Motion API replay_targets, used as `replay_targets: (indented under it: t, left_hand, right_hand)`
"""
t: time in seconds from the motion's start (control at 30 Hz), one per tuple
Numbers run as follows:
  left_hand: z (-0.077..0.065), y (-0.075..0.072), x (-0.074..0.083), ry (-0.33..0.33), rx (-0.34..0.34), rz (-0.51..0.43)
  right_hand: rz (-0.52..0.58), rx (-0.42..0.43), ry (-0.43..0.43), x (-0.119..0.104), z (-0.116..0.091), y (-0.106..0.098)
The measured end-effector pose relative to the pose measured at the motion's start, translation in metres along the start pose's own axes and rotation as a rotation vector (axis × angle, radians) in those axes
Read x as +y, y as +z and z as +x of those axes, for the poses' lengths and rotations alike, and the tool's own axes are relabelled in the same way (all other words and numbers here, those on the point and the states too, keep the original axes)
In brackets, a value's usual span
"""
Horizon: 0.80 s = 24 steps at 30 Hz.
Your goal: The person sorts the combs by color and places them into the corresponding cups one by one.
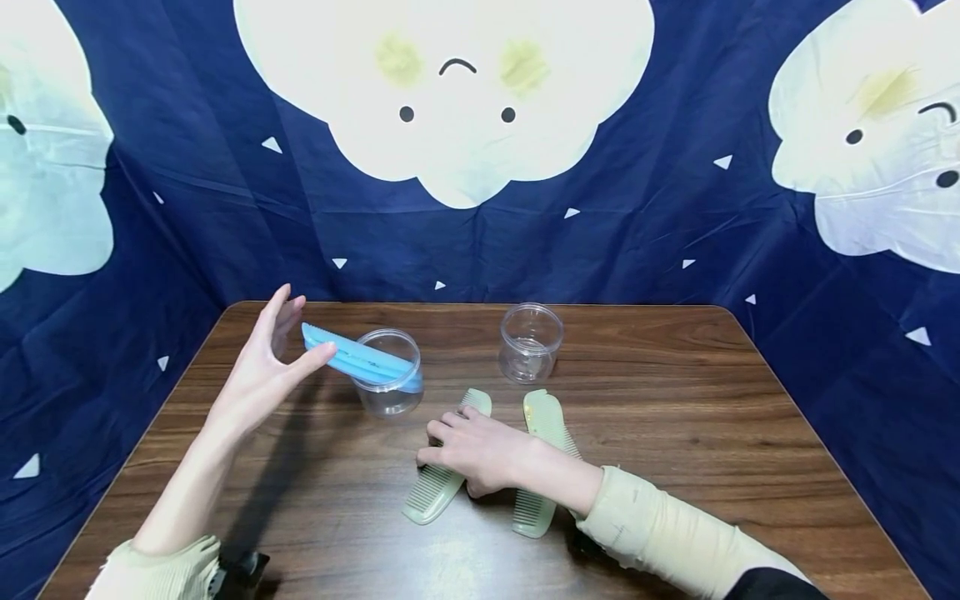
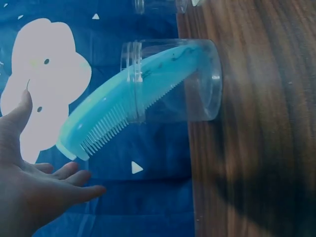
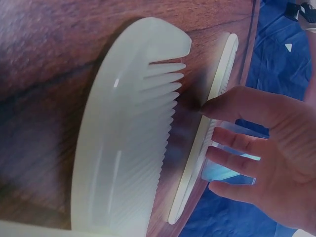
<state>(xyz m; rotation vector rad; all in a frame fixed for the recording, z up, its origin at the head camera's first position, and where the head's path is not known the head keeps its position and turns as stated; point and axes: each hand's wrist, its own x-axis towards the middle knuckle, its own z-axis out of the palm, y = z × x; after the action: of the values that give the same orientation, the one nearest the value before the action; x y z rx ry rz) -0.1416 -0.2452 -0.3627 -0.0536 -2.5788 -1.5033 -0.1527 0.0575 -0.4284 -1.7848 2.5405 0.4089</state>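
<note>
Two light-blue combs (image 1: 360,360) lean together inside the left clear plastic jar (image 2: 163,111), their upper ends sticking out over its rim. My left hand (image 1: 262,367) is beside those ends with spread fingers; the left wrist view (image 2: 39,182) shows a gap between hand and combs. On the table lie two pale green combs. Over the left green comb (image 1: 435,492) my right hand (image 1: 480,450) holds its middle, thumb at one long edge and fingers at the other. The right green comb (image 3: 118,138) lies under my right wrist.
A second clear jar (image 1: 531,343) stands at the back, right of the first. The wooden table (image 1: 720,433) ends at a dark blue curtain (image 1: 480,258) with white clouds.
</note>
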Motion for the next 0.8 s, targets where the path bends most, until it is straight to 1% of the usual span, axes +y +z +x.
replay_targets:
  t: [0.1,0.23,0.4,0.47,0.63,0.8]
  left_hand:
    - [0.002,0.003,0.007,0.017,0.014,0.032]
    - [0.007,0.009,0.016,0.028,0.031,0.102]
    - [0.012,0.016,0.029,0.048,0.039,0.158]
    - [0.014,0.02,0.034,0.062,0.045,0.167]
    - [0.018,0.031,0.044,0.126,0.048,0.157]
    - [0.022,0.042,0.054,0.159,0.034,0.154]
  right_hand:
    - [-0.021,0.006,0.0,0.0,-0.001,0.0]
    - [-0.046,0.02,0.0,0.0,-0.001,0.001]
    - [-0.081,0.011,-0.002,0.0,-0.002,0.001]
    - [-0.101,0.012,-0.011,0.0,-0.003,0.001]
    - [-0.132,0.04,-0.035,0.002,-0.004,0.005]
    - [-0.114,0.096,-0.06,0.005,-0.007,0.006]
